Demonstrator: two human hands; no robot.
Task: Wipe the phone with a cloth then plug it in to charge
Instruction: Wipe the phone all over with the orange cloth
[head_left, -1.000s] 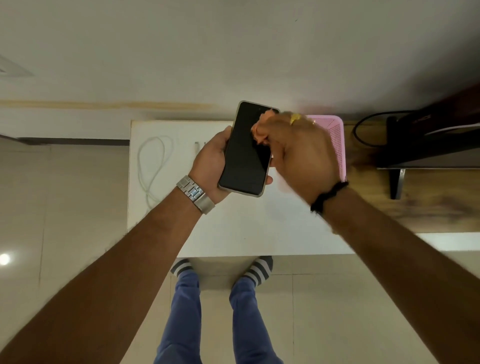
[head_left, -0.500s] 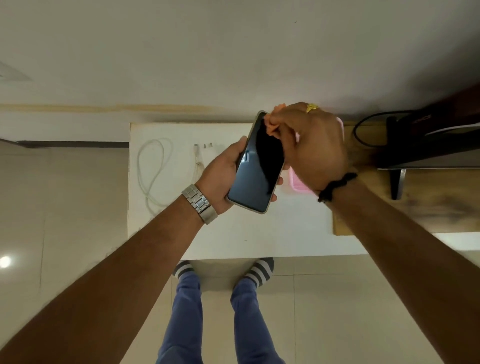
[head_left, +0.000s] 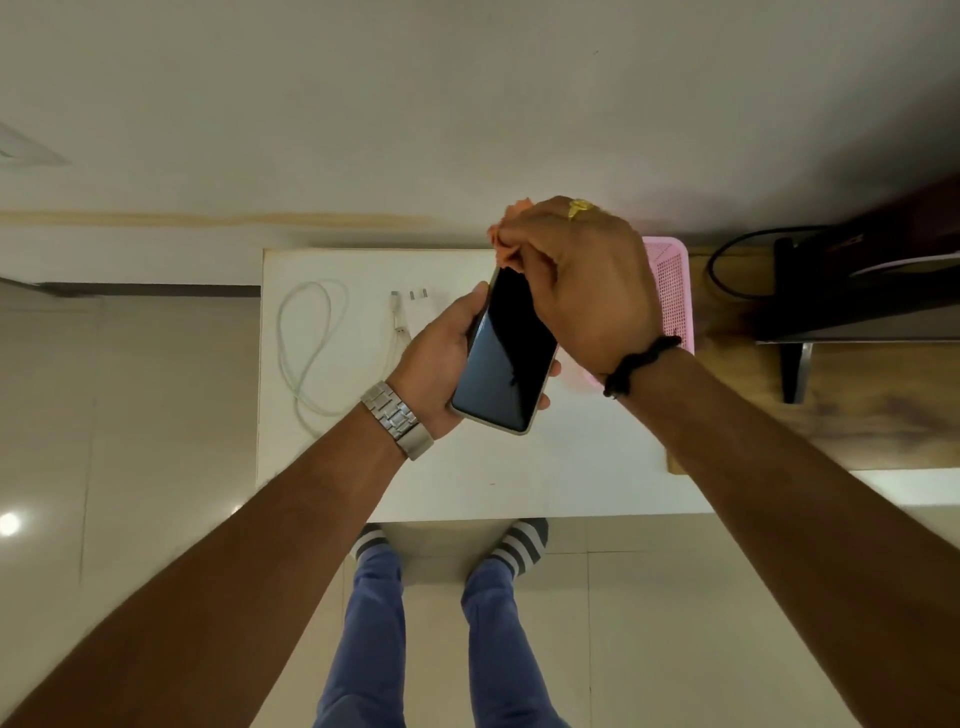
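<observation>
My left hand (head_left: 441, 358) grips a phone (head_left: 506, 364) with a dark screen, held tilted above the white table (head_left: 519, 467). My right hand (head_left: 587, 291) is closed on a small orange cloth (head_left: 506, 228) bunched at the phone's top edge; most of the cloth is hidden in the fist. A white charging cable (head_left: 311, 343) lies coiled on the table's left part, with a white plug adapter (head_left: 418, 301) beside its end.
A pink perforated basket (head_left: 672, 291) stands on the table behind my right wrist. To the right is a wooden surface (head_left: 831, 415) with a dark device on a stand (head_left: 857, 291) and a black cord. My legs and striped socks show below the table's front edge.
The cloth in my right hand has moved from the screen's upper right up to the phone's top edge. My left hand has tilted the phone and lowered it slightly.
</observation>
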